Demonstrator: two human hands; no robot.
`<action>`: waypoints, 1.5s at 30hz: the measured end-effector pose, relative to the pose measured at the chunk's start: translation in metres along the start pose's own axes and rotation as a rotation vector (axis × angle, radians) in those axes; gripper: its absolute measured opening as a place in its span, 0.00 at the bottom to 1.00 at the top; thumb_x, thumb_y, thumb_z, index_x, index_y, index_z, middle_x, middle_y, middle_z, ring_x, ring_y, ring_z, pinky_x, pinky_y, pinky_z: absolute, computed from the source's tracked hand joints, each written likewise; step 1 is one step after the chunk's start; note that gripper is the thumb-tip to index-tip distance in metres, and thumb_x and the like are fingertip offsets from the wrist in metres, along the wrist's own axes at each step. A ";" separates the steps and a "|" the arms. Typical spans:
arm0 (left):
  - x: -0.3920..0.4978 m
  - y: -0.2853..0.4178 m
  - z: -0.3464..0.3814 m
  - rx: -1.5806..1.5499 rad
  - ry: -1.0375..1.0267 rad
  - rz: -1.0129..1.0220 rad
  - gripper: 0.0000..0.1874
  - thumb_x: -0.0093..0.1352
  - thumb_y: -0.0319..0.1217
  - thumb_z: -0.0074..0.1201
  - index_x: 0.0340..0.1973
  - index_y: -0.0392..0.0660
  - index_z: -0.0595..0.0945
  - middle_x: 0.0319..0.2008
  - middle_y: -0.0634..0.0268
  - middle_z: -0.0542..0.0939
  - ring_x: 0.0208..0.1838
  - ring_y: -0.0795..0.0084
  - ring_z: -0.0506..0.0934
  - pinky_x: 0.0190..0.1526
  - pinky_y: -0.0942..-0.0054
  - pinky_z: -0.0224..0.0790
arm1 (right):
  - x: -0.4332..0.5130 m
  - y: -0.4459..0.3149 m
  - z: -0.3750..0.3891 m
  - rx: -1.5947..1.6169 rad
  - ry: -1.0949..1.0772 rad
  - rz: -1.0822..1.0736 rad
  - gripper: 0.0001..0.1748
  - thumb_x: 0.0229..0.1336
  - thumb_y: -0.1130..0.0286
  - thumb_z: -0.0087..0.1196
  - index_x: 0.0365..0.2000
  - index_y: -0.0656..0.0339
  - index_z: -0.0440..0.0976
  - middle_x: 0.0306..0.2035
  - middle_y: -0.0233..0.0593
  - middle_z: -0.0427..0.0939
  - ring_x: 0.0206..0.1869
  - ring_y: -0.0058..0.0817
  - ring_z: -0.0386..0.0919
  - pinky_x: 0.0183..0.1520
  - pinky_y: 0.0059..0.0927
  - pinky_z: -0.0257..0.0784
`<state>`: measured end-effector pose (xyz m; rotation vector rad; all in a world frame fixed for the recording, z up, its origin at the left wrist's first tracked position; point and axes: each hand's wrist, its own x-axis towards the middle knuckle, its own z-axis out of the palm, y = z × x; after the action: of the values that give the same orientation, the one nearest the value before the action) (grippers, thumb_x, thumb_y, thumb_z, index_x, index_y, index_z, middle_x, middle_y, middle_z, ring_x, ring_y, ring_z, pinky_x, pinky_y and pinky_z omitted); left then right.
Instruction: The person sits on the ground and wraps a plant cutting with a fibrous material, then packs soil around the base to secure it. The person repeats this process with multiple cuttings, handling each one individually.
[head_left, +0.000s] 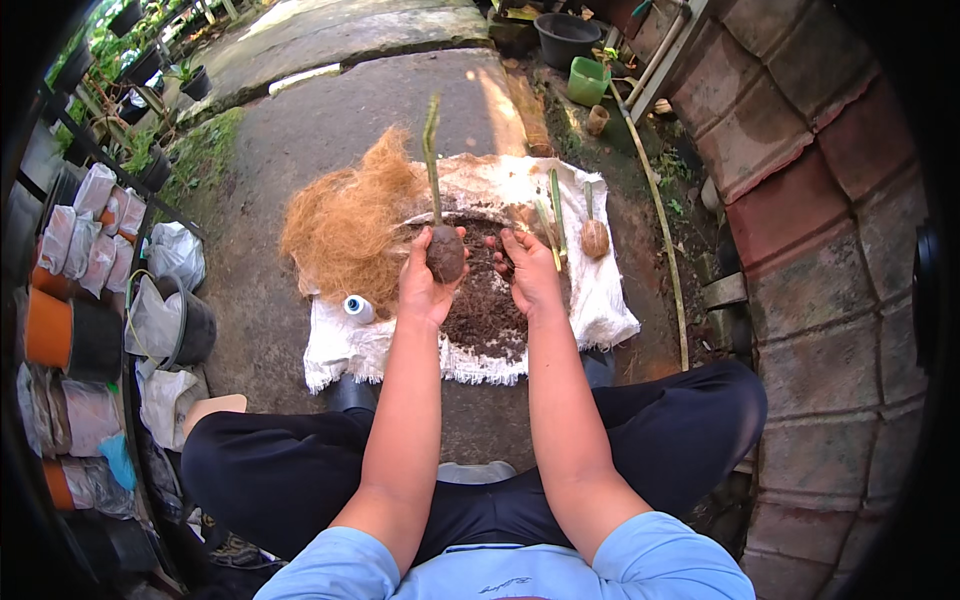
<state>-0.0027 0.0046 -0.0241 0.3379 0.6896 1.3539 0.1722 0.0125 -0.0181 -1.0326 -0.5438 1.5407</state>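
Note:
My left hand (429, 281) cups a round ball of brown soil (445, 255). From the ball's top a long green plant cutting (431, 154) stands upright. To its right, apart from the ball, my right hand (529, 270) has curled fingers with a dark bit of soil between thumb and fingertips. Below both hands, a heap of loose dark soil (487, 319) lies on a white woven sack (592, 311). Brown coconut fibre (345, 217) is piled at the left, beside a spool of white thread (360, 308). Right of my right hand lie loose green cuttings (556, 210) and a fibre-wrapped ball with a stem (595, 238).
A rack of bagged pots (82, 225) runs along the left, with a black bucket (187, 322) beside it. A bamboo pole (656, 202) lies at the right, near a tiled slope (817, 300). A green container (588, 80) and a black basin (567, 41) stand farther back.

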 end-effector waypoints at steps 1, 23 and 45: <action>0.003 -0.002 -0.003 -0.008 0.015 -0.005 0.23 0.78 0.52 0.52 0.52 0.46 0.81 0.46 0.61 0.87 0.43 0.66 0.85 0.43 0.64 0.81 | -0.001 -0.002 0.003 -0.011 -0.025 0.001 0.12 0.70 0.66 0.64 0.46 0.62 0.77 0.37 0.32 0.82 0.36 0.17 0.79 0.36 0.20 0.76; 0.000 -0.001 0.013 -0.082 -0.160 -0.071 0.29 0.85 0.53 0.33 0.64 0.42 0.72 0.59 0.57 0.81 0.62 0.60 0.80 0.67 0.51 0.71 | -0.011 -0.010 0.032 -0.639 -0.079 -0.368 0.09 0.69 0.72 0.62 0.45 0.66 0.82 0.38 0.35 0.84 0.39 0.23 0.81 0.44 0.30 0.76; -0.001 0.010 0.001 0.028 -0.032 0.050 0.20 0.71 0.35 0.62 0.55 0.40 0.76 0.43 0.60 0.82 0.43 0.64 0.85 0.39 0.63 0.84 | -0.021 -0.043 0.027 -0.465 -0.168 -0.258 0.18 0.65 0.86 0.56 0.55 0.74 0.78 0.53 0.45 0.82 0.51 0.26 0.81 0.56 0.29 0.77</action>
<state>-0.0093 0.0055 -0.0170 0.4003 0.6779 1.3847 0.1722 0.0079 0.0363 -1.1298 -1.1465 1.3041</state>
